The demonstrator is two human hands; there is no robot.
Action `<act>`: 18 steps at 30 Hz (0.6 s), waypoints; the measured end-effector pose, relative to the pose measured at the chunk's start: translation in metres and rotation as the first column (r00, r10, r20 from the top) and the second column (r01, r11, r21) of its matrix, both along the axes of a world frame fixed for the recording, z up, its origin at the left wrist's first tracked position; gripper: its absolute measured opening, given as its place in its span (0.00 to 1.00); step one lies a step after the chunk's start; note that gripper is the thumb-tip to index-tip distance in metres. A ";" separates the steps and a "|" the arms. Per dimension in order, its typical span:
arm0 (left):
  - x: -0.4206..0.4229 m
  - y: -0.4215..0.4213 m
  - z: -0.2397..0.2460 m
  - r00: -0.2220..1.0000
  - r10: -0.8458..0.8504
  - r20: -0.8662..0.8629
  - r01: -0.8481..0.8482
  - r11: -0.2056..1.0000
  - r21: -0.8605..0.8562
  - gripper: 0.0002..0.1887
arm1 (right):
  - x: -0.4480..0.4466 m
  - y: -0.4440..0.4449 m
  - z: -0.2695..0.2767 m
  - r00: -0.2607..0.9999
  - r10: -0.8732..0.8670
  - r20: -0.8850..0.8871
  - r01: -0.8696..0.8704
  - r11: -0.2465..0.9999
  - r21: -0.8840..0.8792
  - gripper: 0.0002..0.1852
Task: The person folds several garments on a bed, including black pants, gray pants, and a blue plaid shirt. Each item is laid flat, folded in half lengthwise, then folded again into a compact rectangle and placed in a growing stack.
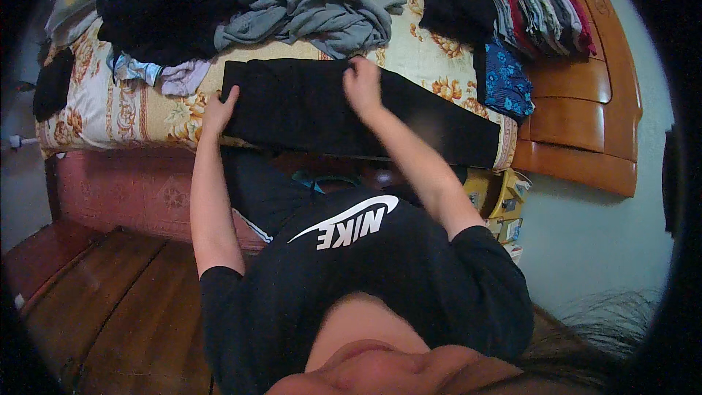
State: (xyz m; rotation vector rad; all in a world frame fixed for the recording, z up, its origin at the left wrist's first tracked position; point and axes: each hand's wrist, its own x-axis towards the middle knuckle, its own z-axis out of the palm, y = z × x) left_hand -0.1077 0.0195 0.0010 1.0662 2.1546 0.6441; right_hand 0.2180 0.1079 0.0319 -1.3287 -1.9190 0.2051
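Note:
Black trousers [307, 104], folded lengthwise, lie flat along the near edge of the bed, wide at the left and narrower at the right. My left hand [219, 112] is at their left end, thumb over the cloth and apart from the fingers. With curled fingers, my right hand [363, 85] grips the far edge of the trousers near their middle. Its fingertips are partly hidden. Just beyond lies a crumpled grey garment [312, 13].
A patterned sheet [126, 115] covers the bed. Dark clothes [164, 11] are heaped at the far left, beside a lilac cloth [185, 77]. Folded black clothing [458, 0], a blue floral garment [507, 79] and a row of folded clothes [543, 13] are by the wooden headboard [576, 104].

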 end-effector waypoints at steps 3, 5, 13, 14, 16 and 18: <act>0.003 0.005 -0.007 0.988 -0.052 -0.145 0.057 0.998 0.027 0.37 | 0.041 0.054 0.003 0.926 -0.093 0.366 0.202 0.941 -0.270 0.21; 0.000 0.004 -0.015 0.991 -0.036 -0.125 0.045 0.996 0.071 0.34 | 0.051 0.076 0.002 0.929 0.123 0.349 0.148 0.741 -0.655 0.24; -0.014 0.003 -0.036 0.994 -0.101 -0.039 0.104 0.990 0.098 0.29 | 0.045 0.099 -0.011 0.945 0.307 0.113 -0.049 0.476 -0.878 0.23; -0.013 0.002 -0.037 0.995 -0.091 -0.033 0.094 0.990 0.104 0.28 | 0.045 0.101 -0.014 0.978 0.208 0.000 -0.076 0.357 -0.931 0.22; -0.012 -0.002 -0.036 0.995 -0.096 0.005 0.094 0.977 0.192 0.27 | 0.044 0.104 -0.021 0.995 0.014 -0.102 -0.102 0.267 -0.958 0.21; -0.009 -0.008 -0.029 0.992 -0.127 0.024 0.117 0.961 0.250 0.25 | 0.043 0.106 -0.027 0.981 -0.146 -0.124 -0.072 0.316 -0.946 0.21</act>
